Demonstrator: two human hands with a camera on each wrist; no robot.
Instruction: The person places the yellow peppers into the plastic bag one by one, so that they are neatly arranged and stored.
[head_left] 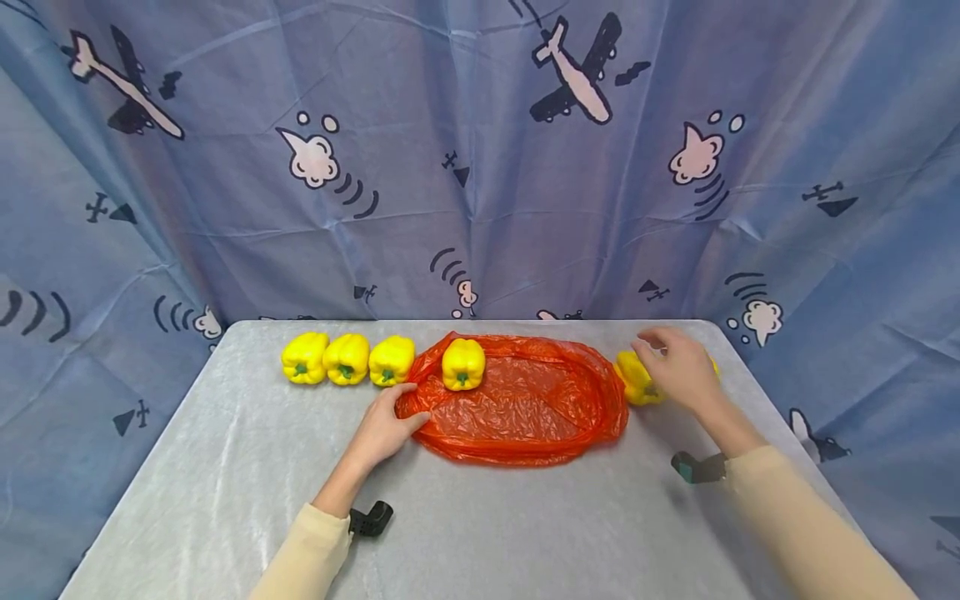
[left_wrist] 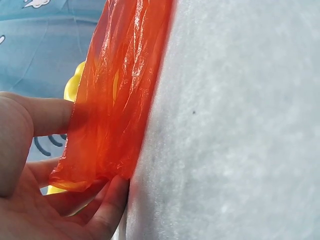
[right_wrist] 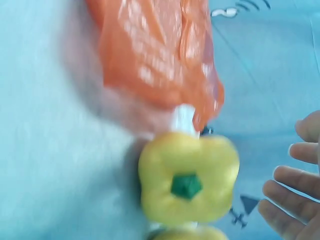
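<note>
A red plastic bag (head_left: 517, 417) lies spread with its mouth facing up on the table. My left hand (head_left: 387, 427) holds the bag's left end, thumb on one side and fingers curled at the other; in the left wrist view the thin film (left_wrist: 107, 125) sits between them. One yellow bell pepper (head_left: 463, 365) is at the left inside of the bag. My right hand (head_left: 678, 367) hovers over the right side with nothing in it, fingers spread apart from a yellow bell pepper (right_wrist: 189, 177) with a green stem. Another pepper (head_left: 715, 365) is mostly hidden behind that hand.
Three yellow bell peppers stand in a row left of the bag, the outermost pepper (head_left: 304, 358) near the table's back left corner. A grey-white cloth covers the table (head_left: 480, 533). Behind hangs a blue curtain (head_left: 405, 167) with airplane prints.
</note>
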